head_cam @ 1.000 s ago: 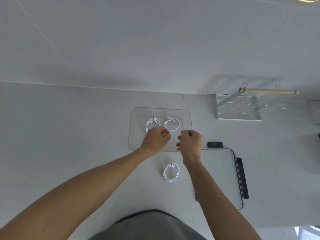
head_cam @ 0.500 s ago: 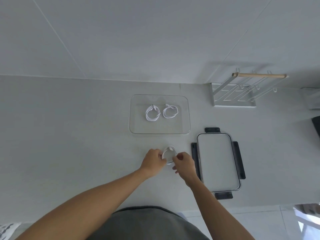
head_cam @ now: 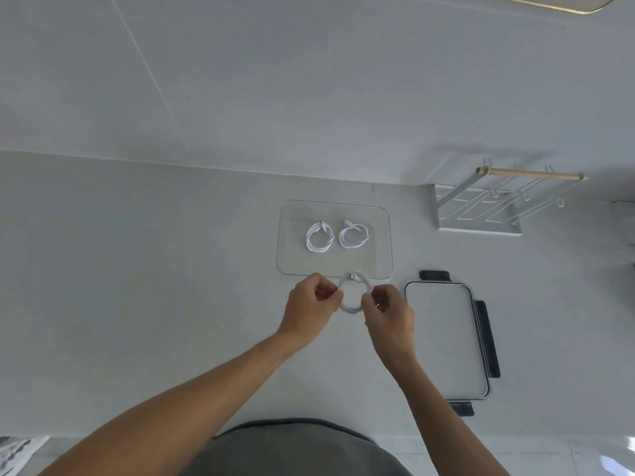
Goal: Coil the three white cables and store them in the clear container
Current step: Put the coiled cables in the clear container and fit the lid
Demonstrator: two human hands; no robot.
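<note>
A clear rectangular container (head_cam: 386,269) stands on the white counter. Two coiled white cables lie inside it side by side, one on the left (head_cam: 319,237) and one on the right (head_cam: 354,236). The third coiled white cable (head_cam: 357,281) hangs just in front of the container's near edge, held as a ring between both hands. My left hand (head_cam: 309,309) pinches its left side. My right hand (head_cam: 390,316) pinches its right side.
The container's lid (head_cam: 445,341), clear with black latches, lies on the counter to the right of my hands. A white wire rack with a wooden bar (head_cam: 498,204) stands at the back right against the wall.
Both hands came back from the container to the third coil on the counter, took hold of it, and have lifted it toward the container's near edge.
</note>
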